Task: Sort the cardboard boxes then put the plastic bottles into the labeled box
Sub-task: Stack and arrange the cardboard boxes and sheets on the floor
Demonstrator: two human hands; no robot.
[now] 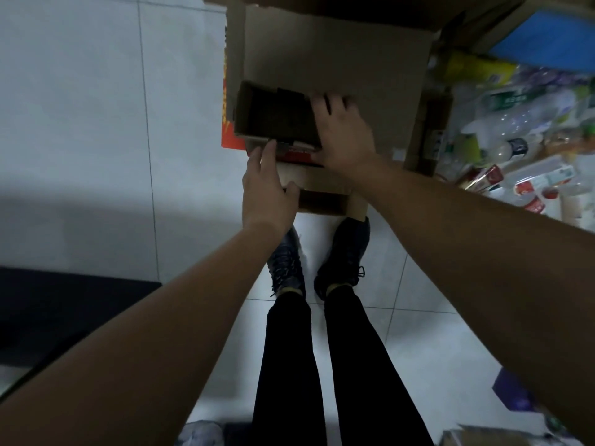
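Note:
A small open cardboard box (273, 114) with a dark inside rests on a stack of flattened cardboard (338, 56) on the floor ahead of my feet. My right hand (341, 136) grips the small box's right end, fingers over its rim. My left hand (269, 188) holds the near edge of the cardboard below it, thumb on a lower flap (318, 181). A pile of plastic bottles (521, 140) lies on the floor at the right.
An orange-red printed sheet (227, 123) pokes out at the stack's left edge. A blue item (547, 40) lies at the top right. A dark mat (64, 310) covers the floor at the left. Another cardboard corner (476, 436) shows at the bottom right.

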